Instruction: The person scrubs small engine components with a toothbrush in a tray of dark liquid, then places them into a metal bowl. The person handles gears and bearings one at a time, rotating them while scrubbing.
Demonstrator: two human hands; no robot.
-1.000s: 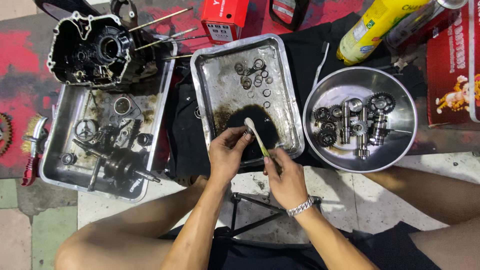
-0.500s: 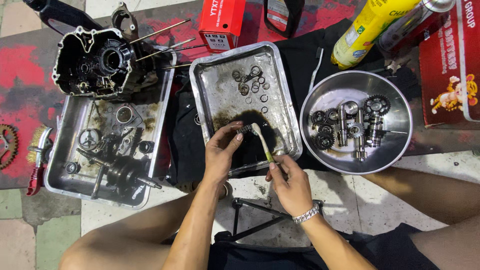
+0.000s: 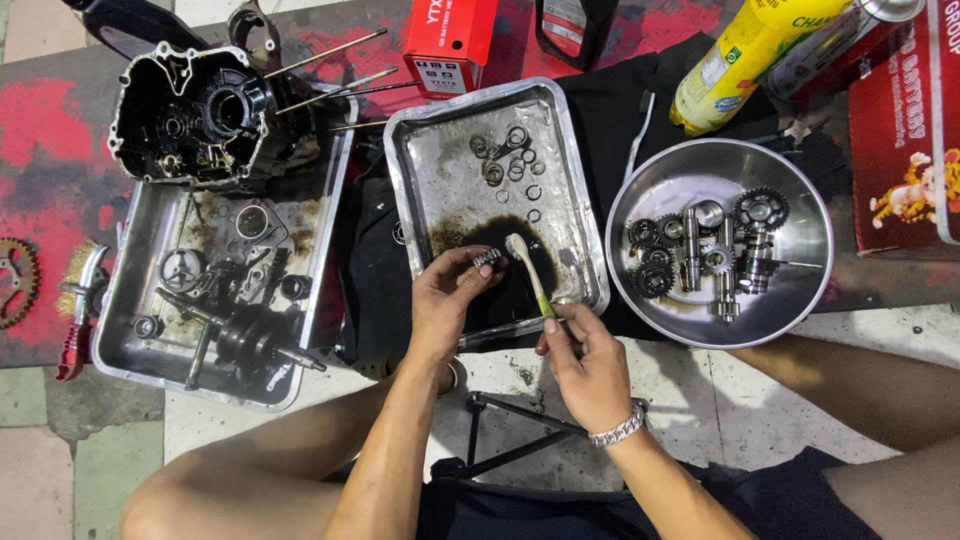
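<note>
My left hand (image 3: 447,300) pinches a small metal gear part (image 3: 487,259) over the near end of a square steel tray (image 3: 400,150). My right hand (image 3: 585,365) grips a toothbrush (image 3: 529,273) by its green handle, with the bristle head touching the small part. A dark pool of dirty liquid (image 3: 500,250) lies in the tray under the hands. Several washers and rings (image 3: 508,160) lie at the tray's far end.
A round steel bowl (image 3: 800,300) of gears and shafts sits to the right. At the left, a long tray (image 3: 130,360) holds greasy parts, with a black engine case (image 3: 200,115) at its far end. A yellow bottle (image 3: 745,55), red boxes, a sprocket (image 3: 15,280) and a wire brush (image 3: 80,310) surround them.
The view has shifted slightly. Both hands stay over the tray, and the toothbrush head has moved a little against the part in my left fingers.
</note>
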